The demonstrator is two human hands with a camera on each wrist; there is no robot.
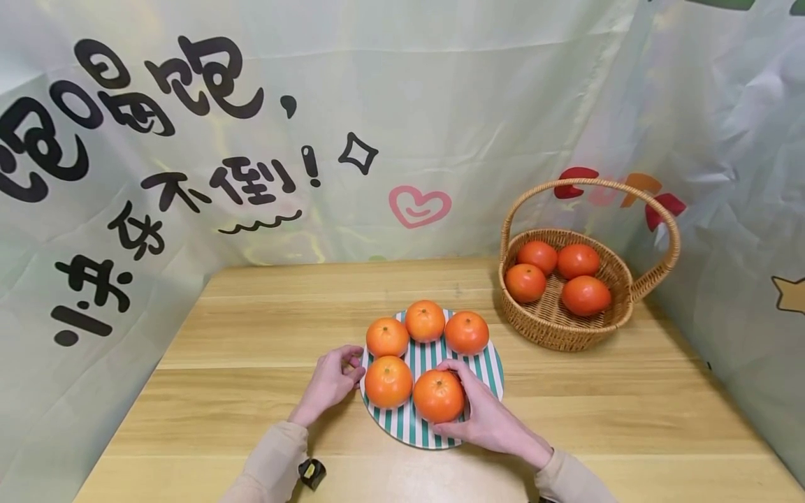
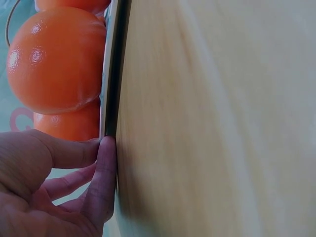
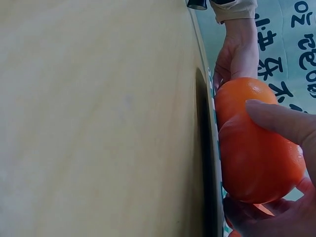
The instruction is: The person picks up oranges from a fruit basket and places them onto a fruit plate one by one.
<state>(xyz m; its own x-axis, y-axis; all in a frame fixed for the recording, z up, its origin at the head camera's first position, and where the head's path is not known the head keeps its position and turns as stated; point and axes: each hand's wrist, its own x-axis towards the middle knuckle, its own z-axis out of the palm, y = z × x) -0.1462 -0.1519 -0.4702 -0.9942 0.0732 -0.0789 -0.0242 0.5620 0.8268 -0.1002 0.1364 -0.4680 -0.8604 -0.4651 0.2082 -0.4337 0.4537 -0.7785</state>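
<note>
A round plate (image 1: 402, 423) with green and white stripes lies on the wooden table, several oranges on it. My right hand (image 1: 487, 419) grips the front-right orange (image 1: 439, 396), thumb on the near side and fingers round the far side. That orange (image 3: 259, 160) sits close against the striped surface in the right wrist view. At the plate's left edge, my left hand (image 1: 332, 381) pinches the rim (image 2: 109, 98) between thumb (image 2: 74, 153) and forefinger. Nearest to this hand is the front-left orange (image 1: 388, 382); the other oranges curve along the back of the plate.
A wicker basket (image 1: 553, 334) with a tall handle stands at the back right and holds several redder round fruits (image 1: 586, 295). Printed cloth walls (image 1: 478, 126) enclose the wooden table (image 1: 264, 321) at the back and sides. A small black object (image 1: 312, 474) is at the left sleeve.
</note>
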